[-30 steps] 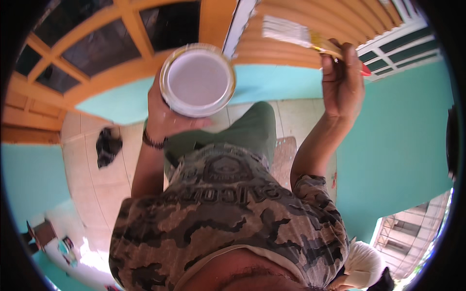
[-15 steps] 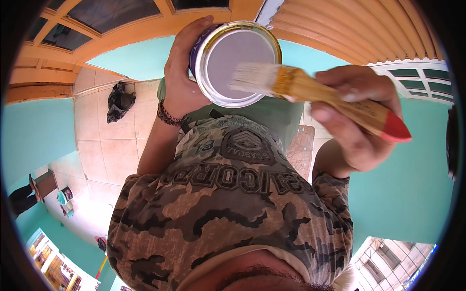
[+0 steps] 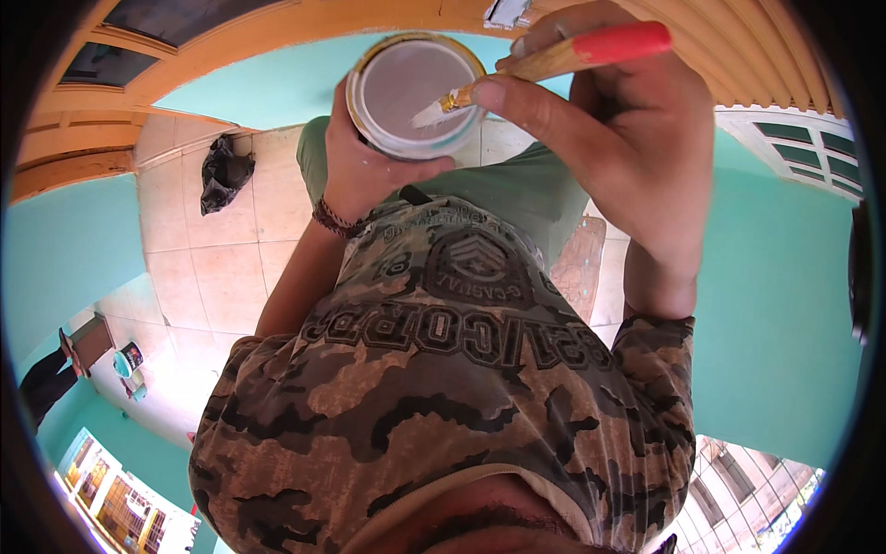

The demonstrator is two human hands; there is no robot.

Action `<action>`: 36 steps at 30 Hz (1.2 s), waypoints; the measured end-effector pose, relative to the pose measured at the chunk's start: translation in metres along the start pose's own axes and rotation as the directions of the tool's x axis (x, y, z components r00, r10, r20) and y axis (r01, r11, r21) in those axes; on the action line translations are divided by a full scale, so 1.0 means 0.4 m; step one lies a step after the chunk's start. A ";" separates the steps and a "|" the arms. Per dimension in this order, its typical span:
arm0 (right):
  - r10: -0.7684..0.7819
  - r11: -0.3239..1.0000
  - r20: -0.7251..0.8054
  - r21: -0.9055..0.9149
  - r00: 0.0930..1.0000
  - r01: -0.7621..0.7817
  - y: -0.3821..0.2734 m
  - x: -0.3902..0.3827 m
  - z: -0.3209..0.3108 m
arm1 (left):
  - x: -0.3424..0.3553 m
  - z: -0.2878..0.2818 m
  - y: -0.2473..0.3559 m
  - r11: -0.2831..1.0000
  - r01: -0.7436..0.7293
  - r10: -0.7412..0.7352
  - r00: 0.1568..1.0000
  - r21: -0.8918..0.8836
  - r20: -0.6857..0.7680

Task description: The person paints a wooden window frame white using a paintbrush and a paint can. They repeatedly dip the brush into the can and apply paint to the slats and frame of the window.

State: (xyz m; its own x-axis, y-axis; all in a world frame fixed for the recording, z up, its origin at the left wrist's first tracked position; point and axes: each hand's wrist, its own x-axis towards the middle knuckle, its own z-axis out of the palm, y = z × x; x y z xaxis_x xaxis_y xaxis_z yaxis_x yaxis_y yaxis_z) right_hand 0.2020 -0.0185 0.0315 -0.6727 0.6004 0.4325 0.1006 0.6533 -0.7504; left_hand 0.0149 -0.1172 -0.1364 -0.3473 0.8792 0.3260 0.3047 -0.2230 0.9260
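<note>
A round paint can point(image 3: 399, 152) with a gold rim is tilted so that its mouth faces me, greyish white inside. My left hand point(image 3: 369, 171) is wrapped round its side and underside. In my right hand point(image 3: 637, 129) is a paintbrush point(image 3: 554, 63) with a wooden, red-tipped handle, gripped between thumb and fingers near the metal band. Its whitish bristles point down into the can's mouth, over the inner wall. Whether the tips touch paint I cannot tell.
Orange doors with dark panes point(image 3: 106, 65) stand beyond the can, beside a turquoise wall point(image 3: 775, 323). A black plastic bag point(image 3: 226, 174) lies on the tiled floor point(image 3: 217, 277). At far left are another person's legs point(image 3: 51, 383), a brown box point(image 3: 92, 343) and a paint bucket point(image 3: 127, 360).
The brush has swung from across the front of the can to pointing down into its mouth, handle raised. My right hand has moved up, and the can has shifted slightly left.
</note>
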 end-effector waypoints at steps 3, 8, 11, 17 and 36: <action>0.196 0.974 0.096 0.099 0.976 -0.206 0.034 -0.018 0.008 | -0.039 0.025 0.017 0.997 0.048 -0.047 0.999 -0.058 0.016; 0.128 0.992 0.245 -0.036 0.961 -0.123 0.033 -0.006 0.005 | -0.050 0.043 -0.030 0.998 -0.038 0.040 0.998 0.055 -0.041; 0.183 0.982 0.188 -0.086 0.965 -0.170 0.028 -0.010 0.018 | -0.049 0.043 -0.034 0.995 -0.059 0.065 0.995 0.080 -0.079; 0.162 0.987 0.295 -0.069 0.942 -0.148 0.031 -0.010 0.053 | -0.063 0.041 -0.053 0.994 -0.067 0.078 0.988 0.089 -0.131; -0.018 0.981 0.323 -0.175 0.946 0.079 0.052 -0.025 0.074 | -0.059 0.028 -0.025 0.982 -0.107 0.129 0.981 0.156 -0.144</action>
State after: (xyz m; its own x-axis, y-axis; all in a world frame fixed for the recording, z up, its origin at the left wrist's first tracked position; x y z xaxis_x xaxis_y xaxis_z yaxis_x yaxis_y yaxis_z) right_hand 0.1891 -0.0246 -0.0030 -0.8752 0.4071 0.2612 0.1743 0.7693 -0.6147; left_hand 0.0301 -0.1310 -0.1555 -0.4291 0.7731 0.4671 0.4747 -0.2469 0.8448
